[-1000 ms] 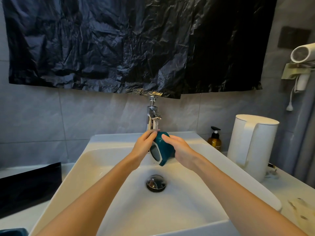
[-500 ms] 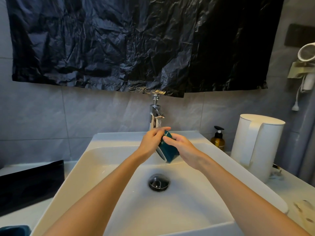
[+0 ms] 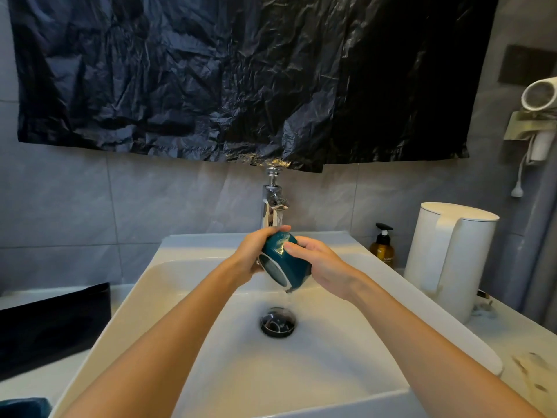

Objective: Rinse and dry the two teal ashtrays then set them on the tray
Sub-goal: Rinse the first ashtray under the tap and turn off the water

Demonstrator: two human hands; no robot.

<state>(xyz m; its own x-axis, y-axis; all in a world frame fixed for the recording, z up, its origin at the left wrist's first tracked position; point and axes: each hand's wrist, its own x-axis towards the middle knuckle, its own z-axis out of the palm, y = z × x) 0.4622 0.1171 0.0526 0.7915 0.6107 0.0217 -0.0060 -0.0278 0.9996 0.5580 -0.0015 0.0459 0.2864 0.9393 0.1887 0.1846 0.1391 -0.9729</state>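
Ashtray: The teal ashtray (image 3: pixel 286 260) was held over the white sink (image 3: pixel 144 282), just under the tap (image 3: pixel 272 203). It was tipped on its side with its opening turned down and to the left.
Left hand: Your left hand (image 3: pixel 251 251) gripped the ashtray from the left, fingers (image 3: pixel 277 229) curled over its top.
Right hand: Your right hand (image 3: pixel 324 267) held it from the right, fingers (image 3: pixel 294 245) wrapped against its wet glazed side.
Water: A thin stream ran from the tap onto the ashtray and dribbled off its lower edge above the drain (image 3: pixel 278 322).
Bench, left: A black tray (image 3: pixel 54 324) lay beside the sink. A teal thing (image 3: pixel 24 407) sat in the near corner, cut off at the edge of view, so you could not tell what it was.
Bench, right: An amber pump bottle (image 3: pixel 382 248) and a white kettle (image 3: pixel 452 257) stood beside the sink.
Wall: A crumpled black plastic sheet (image 3: pixel 241 76) hung above the tap.
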